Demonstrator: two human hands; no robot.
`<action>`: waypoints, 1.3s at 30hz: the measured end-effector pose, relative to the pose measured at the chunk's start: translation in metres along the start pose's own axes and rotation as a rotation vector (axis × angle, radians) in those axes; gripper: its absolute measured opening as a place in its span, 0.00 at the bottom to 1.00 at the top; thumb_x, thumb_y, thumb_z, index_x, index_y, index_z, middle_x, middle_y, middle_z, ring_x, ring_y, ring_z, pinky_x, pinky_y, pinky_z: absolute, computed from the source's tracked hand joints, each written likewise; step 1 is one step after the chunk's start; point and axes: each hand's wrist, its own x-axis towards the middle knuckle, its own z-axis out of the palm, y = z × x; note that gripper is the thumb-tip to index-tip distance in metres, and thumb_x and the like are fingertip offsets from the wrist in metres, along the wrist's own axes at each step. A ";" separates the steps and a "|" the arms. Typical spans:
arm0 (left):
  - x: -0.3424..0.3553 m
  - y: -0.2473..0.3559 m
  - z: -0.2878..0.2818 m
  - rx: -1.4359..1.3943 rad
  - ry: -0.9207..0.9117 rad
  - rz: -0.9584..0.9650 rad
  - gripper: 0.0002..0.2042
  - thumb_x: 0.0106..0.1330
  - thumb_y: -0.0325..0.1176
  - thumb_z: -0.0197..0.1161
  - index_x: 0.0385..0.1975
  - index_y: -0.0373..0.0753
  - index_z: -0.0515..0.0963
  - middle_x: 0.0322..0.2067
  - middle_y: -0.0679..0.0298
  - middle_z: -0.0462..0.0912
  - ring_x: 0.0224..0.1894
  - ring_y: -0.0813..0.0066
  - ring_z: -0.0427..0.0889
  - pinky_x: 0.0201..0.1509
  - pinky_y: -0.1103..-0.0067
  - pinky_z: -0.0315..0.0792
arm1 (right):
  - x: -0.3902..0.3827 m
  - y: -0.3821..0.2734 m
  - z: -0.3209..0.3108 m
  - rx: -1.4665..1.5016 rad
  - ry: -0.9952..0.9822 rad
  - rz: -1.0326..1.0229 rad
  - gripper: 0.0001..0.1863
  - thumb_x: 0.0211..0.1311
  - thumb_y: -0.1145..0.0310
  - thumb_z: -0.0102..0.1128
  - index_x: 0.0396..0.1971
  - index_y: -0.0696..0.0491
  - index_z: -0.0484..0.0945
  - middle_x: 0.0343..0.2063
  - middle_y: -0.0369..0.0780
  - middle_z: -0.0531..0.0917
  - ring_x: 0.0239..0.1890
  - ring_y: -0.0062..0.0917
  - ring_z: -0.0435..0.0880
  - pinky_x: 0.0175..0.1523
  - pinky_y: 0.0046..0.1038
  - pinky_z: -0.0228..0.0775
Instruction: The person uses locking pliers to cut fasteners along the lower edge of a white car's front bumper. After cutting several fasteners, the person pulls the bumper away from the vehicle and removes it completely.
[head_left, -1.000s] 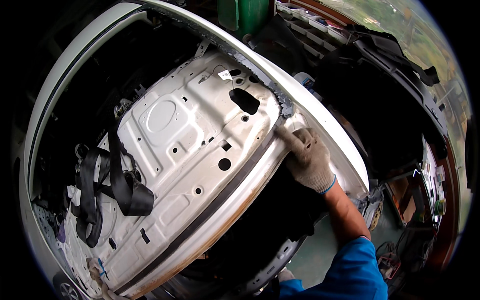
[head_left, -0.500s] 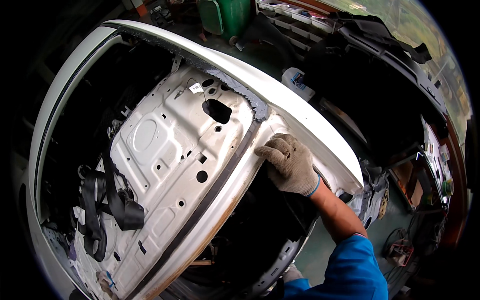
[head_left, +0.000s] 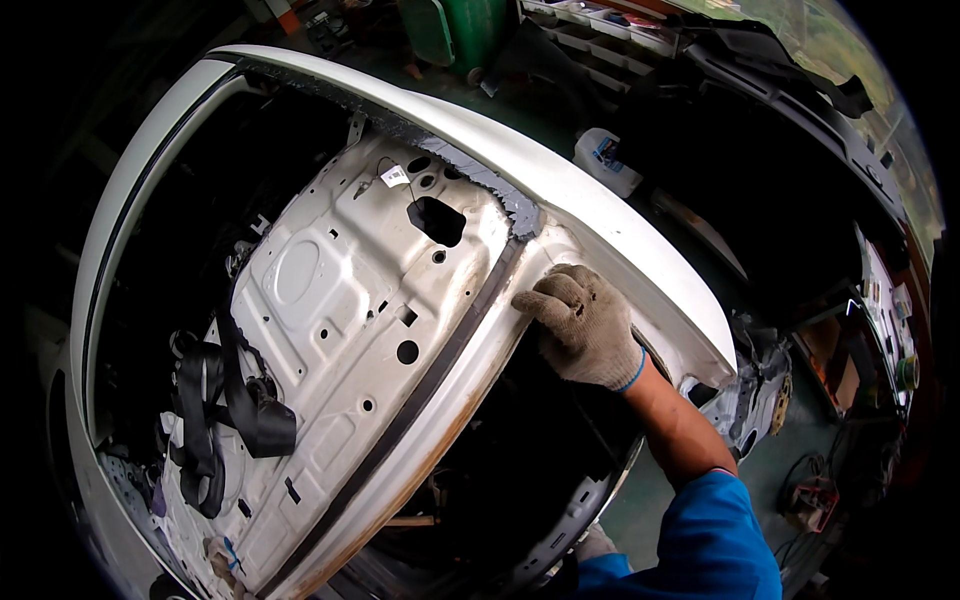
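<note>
A stripped white car body (head_left: pixel 640 245) fills much of the view, with a bare inner panel (head_left: pixel 345 290) full of holes. My right hand (head_left: pixel 585 325), in a worn beige knitted glove, rests at the corner where this panel's painted edge meets the outer side. Its fingers are curled over the white edge (head_left: pixel 505 340), and nothing else shows in them. Low in the picture, a pale glove marks my left hand (head_left: pixel 597 543) beside the dark opening. My blue sleeve and the body metal partly cover it, hiding its fingers.
Black seat belts (head_left: pixel 262 425) lie loose on the panel. Ragged grey material (head_left: pixel 490 185) runs along its far edge. Beyond the car are a white plastic jug (head_left: pixel 607 162), a green bin (head_left: pixel 470 40) and a rack of trays (head_left: pixel 600 40). Cluttered shelves (head_left: pixel 880 310) stand right.
The whole scene has shifted slightly to the right as my head turned a little. My right hand keeps the same curled pose at the same spot on the edge.
</note>
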 end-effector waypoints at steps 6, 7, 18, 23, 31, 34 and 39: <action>-0.001 0.005 -0.002 0.059 -0.007 0.022 0.19 0.81 0.43 0.56 0.45 0.31 0.86 0.44 0.50 0.88 0.49 0.54 0.84 0.58 0.60 0.77 | 0.004 -0.004 0.000 -0.001 0.016 0.035 0.33 0.36 0.78 0.67 0.52 0.49 0.82 0.37 0.41 0.82 0.42 0.41 0.85 0.46 0.41 0.80; -0.001 0.007 -0.001 0.076 -0.007 0.024 0.19 0.81 0.43 0.56 0.45 0.30 0.86 0.44 0.49 0.88 0.48 0.54 0.84 0.58 0.61 0.77 | 0.005 -0.006 0.002 0.009 0.036 0.053 0.33 0.36 0.80 0.65 0.52 0.50 0.82 0.36 0.42 0.83 0.41 0.42 0.85 0.45 0.41 0.80; 0.002 0.017 -0.001 0.097 -0.035 -0.018 0.17 0.80 0.38 0.56 0.48 0.30 0.85 0.47 0.49 0.88 0.49 0.55 0.84 0.58 0.64 0.78 | 0.010 -0.013 0.003 -0.032 -0.005 0.115 0.36 0.37 0.81 0.62 0.56 0.54 0.82 0.33 0.43 0.83 0.37 0.44 0.84 0.44 0.41 0.80; 0.000 0.009 -0.002 0.049 -0.021 0.003 0.18 0.80 0.39 0.56 0.47 0.28 0.85 0.45 0.48 0.87 0.49 0.55 0.84 0.58 0.64 0.78 | 0.006 -0.015 0.007 0.064 0.056 0.216 0.29 0.43 0.80 0.63 0.53 0.54 0.82 0.34 0.43 0.84 0.39 0.43 0.85 0.45 0.40 0.79; 0.009 -0.058 -0.015 0.069 -0.167 -0.104 0.18 0.82 0.36 0.48 0.59 0.31 0.79 0.59 0.53 0.81 0.63 0.60 0.77 0.72 0.68 0.66 | 0.007 -0.022 0.005 0.129 0.018 0.316 0.27 0.48 0.81 0.59 0.53 0.57 0.81 0.37 0.44 0.85 0.42 0.38 0.86 0.51 0.35 0.80; 0.009 -0.045 -0.019 0.097 -0.152 0.001 0.18 0.82 0.36 0.48 0.58 0.32 0.80 0.58 0.54 0.82 0.61 0.60 0.78 0.70 0.68 0.67 | 0.004 -0.021 0.000 0.498 0.113 0.511 0.25 0.53 0.80 0.59 0.54 0.57 0.82 0.39 0.42 0.86 0.43 0.31 0.86 0.51 0.33 0.80; 0.004 -0.042 -0.011 0.139 -0.136 0.040 0.19 0.82 0.38 0.49 0.57 0.31 0.81 0.56 0.52 0.83 0.60 0.55 0.79 0.67 0.65 0.70 | 0.014 -0.110 -0.017 0.675 0.356 0.610 0.20 0.59 0.78 0.63 0.53 0.58 0.83 0.38 0.38 0.84 0.42 0.23 0.84 0.50 0.28 0.80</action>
